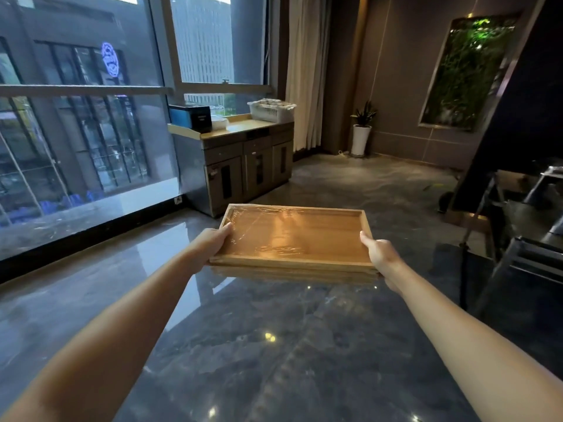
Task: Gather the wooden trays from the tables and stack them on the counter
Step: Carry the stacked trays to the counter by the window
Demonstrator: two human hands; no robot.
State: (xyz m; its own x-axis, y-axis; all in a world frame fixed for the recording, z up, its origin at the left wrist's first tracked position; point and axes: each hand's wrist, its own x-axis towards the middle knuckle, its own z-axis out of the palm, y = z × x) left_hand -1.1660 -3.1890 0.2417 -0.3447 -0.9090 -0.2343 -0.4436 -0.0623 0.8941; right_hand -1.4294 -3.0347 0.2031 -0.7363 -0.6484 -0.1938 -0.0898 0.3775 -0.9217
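Trays [294,239], a small stack of them, are up in the air between both hands, carried out at arm's length over the polished floor [274,345]. Left hand [210,243] is wrapped round the left short end, thumb over the rim, fingers tucked under; right hand [379,254] does the same on the right short end. Both grips are closed firmly on the stack. The top one looks to be covered in shiny film, and at least one more edge peeks out beneath it.

Long axis runs side to side, squarely across the body, stack close to level. Ahead and a little left of the stack sits the counter [243,129] against the window, well apart from the load. On its top: a dark box [196,117] at the left end, a white basket [271,110] at the right end, bare wood between them. That gap looks like the landing spot, though whether the stack fits lengthwise I'd judge tight. Floor up to the counter is open; dark furniture [518,239] crowds right of the stack, so stay left. Neither hand is nearer.
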